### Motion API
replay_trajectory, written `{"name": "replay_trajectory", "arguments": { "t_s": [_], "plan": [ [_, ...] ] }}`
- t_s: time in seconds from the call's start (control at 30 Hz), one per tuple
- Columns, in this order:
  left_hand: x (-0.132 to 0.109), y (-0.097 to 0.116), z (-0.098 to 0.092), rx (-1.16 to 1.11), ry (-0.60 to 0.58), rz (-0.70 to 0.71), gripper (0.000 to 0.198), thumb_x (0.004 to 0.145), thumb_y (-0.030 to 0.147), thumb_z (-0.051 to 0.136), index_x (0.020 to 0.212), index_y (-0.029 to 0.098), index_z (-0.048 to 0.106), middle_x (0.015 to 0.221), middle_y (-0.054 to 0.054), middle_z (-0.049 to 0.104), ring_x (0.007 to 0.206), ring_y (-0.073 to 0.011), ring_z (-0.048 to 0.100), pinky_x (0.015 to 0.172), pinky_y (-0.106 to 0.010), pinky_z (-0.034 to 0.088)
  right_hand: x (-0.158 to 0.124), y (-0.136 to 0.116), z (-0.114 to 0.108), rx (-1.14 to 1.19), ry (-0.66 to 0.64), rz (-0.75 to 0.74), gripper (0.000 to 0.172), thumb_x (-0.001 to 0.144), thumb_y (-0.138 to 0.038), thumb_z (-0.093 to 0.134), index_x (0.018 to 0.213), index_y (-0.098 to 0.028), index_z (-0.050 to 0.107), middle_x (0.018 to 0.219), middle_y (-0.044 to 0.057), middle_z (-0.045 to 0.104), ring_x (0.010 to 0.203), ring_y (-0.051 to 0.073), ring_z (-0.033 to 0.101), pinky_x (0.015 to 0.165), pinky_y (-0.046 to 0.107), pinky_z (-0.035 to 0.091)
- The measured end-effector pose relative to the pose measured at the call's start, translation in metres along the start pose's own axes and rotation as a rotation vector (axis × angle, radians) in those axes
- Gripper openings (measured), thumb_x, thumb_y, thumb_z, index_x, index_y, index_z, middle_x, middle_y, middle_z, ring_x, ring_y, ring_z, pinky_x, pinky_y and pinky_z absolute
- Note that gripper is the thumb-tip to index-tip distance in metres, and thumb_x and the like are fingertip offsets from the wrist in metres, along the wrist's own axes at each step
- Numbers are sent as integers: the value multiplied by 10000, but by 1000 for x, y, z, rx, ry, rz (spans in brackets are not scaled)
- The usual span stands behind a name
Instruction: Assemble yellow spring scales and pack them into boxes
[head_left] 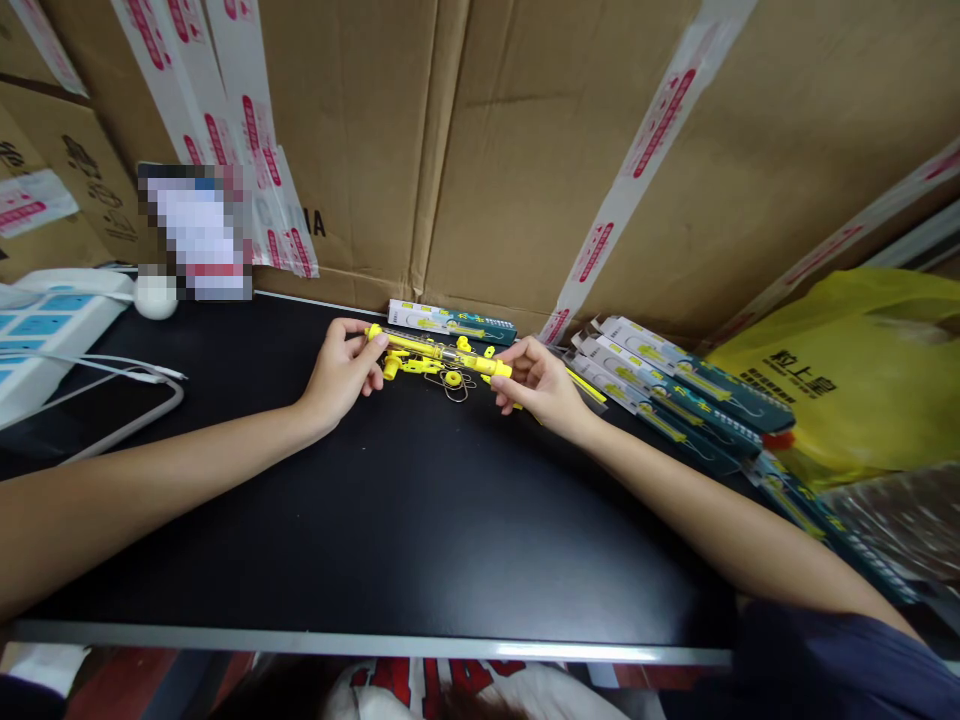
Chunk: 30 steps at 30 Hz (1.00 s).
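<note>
A slim clear tube with yellow ends (429,348) is held level between my two hands, above the far part of the black table. My left hand (339,372) pinches its left end between thumb and fingers. At the opposite end, the fingers of my right hand (541,388) are closed on the yellow cap. Small loose yellow parts (400,366), a yellow ring (452,379) and bent metal wire pieces (454,394) lie just under and behind the tube. Thin yellow strips (585,386) stick out beyond my right hand, which partly hides them.
One printed box (451,321) lies behind the parts, against a large cardboard carton (517,150). Several similar boxes (675,385) are stacked at right, beside a yellow plastic bag (847,370). A power strip (60,320), cables and a phone (97,415) occupy the left side.
</note>
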<state>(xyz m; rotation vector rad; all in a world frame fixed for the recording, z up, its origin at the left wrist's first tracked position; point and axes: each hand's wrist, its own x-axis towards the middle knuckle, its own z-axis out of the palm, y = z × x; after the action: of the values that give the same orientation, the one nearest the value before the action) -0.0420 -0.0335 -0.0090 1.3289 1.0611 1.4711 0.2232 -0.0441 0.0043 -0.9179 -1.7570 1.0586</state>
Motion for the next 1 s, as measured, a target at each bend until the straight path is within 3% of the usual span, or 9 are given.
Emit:
{"name": "replay_trajectory", "arguments": {
  "t_s": [0.53, 0.77, 1.0],
  "plan": [
    [1, 0, -1, 30, 29, -17, 249, 870, 190, 600, 840, 216, 354, 548, 105, 533, 357, -47, 523, 279, -127, 311, -3, 0, -1, -120, 26, -18, 393, 732, -431, 768, 936, -192, 531, 772, -4, 600, 574, 90, 586, 466, 220, 537],
    [3, -4, -2, 18, 16, 0, 263, 857, 233, 613, 833, 220, 352, 515, 108, 523, 339, -39, 476, 288, -121, 283, -2, 2, -1, -139, 77, -26, 381, 700, -440, 788, 894, -190, 576, 878, 35, 608, 643, 110, 553, 466, 248, 549],
    [2, -5, -3, 22, 1, 28, 268, 841, 244, 626, 835, 222, 359, 474, 110, 500, 331, -48, 468, 283, -124, 276, -3, -1, 2, -107, 54, -44, 381, 760, -466, 734, 932, -207, 514, 731, -22, 569, 517, 75, 512, 451, 239, 518]
  ]
}}
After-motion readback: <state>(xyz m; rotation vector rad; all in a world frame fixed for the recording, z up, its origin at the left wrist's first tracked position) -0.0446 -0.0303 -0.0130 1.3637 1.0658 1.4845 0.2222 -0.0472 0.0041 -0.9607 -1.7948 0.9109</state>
